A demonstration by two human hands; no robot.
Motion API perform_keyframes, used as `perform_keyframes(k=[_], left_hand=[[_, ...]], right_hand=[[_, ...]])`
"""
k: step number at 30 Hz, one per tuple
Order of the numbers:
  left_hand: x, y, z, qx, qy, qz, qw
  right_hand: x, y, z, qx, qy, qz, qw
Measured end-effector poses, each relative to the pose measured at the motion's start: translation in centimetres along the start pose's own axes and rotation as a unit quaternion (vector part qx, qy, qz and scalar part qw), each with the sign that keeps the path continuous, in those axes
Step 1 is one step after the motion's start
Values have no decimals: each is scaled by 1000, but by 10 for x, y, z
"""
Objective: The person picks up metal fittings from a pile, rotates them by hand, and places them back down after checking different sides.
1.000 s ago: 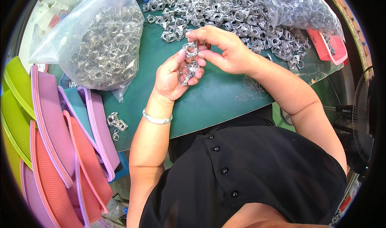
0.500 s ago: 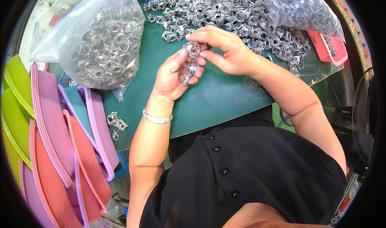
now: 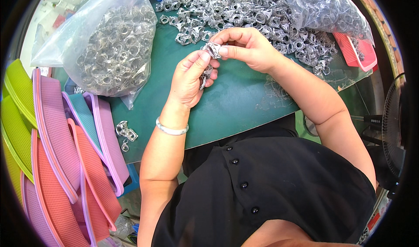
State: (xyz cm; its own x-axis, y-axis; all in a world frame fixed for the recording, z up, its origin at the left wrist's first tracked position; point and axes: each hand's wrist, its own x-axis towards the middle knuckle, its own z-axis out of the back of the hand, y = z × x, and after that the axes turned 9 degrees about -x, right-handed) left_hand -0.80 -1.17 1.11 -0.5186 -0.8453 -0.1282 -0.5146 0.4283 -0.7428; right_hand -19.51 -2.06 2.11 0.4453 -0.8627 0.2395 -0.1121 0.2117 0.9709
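Observation:
Between both hands, over the green table, is a silver openwork ring-shaped metal piece (image 3: 213,51). My right hand (image 3: 253,53) pinches it between thumb and fingers from the right. The thumb and forefinger of my left hand (image 3: 187,79) hold its left side. A second silver metal piece (image 3: 204,76) is tucked in my left hand's curled fingers, partly hidden. Just beyond my hands spreads a large heap of similar silver pieces (image 3: 244,11).
A clear plastic bag full of such pieces (image 3: 113,51) stands at left, another bag (image 3: 327,11) at far right by a pink basket (image 3: 358,53). Several colored baskets (image 3: 56,129) lean at left. Two loose pieces (image 3: 126,131) lie near them. A black fan (image 3: 393,129) stands at right.
The upper piece has turned in my fingers and shifted slightly right. My right thumb now presses on it, and my left fingers have closed more over the second piece.

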Motion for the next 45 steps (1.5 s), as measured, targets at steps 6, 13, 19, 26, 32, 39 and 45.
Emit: perform_keyframes(k=[6,13,19,26,32,39,45], left_hand=[[-2,0,-3,16,-21,-10,1000],[-4,2,-8,41,-59,-30,997],[-6,1,-10,48,-84,-39,995],[-7,0,-14,53,-83,-44,994],[-7,0,-15,60,-77,-46,994],[-7,0,-12,69,-83,-44,993],[-7,0,-13,89,-91,-51,991]], right_hand=[[4,-9,8,76,22,-12,997],[4,-10,7,153,41,-34,987],[4,-9,6,137,50,-35,989],[4,-9,7,114,57,-31,991],[4,-7,6,122,54,-41,990],[5,-6,5,132,36,-46,990],[4,-3,2,122,21,-45,991]])
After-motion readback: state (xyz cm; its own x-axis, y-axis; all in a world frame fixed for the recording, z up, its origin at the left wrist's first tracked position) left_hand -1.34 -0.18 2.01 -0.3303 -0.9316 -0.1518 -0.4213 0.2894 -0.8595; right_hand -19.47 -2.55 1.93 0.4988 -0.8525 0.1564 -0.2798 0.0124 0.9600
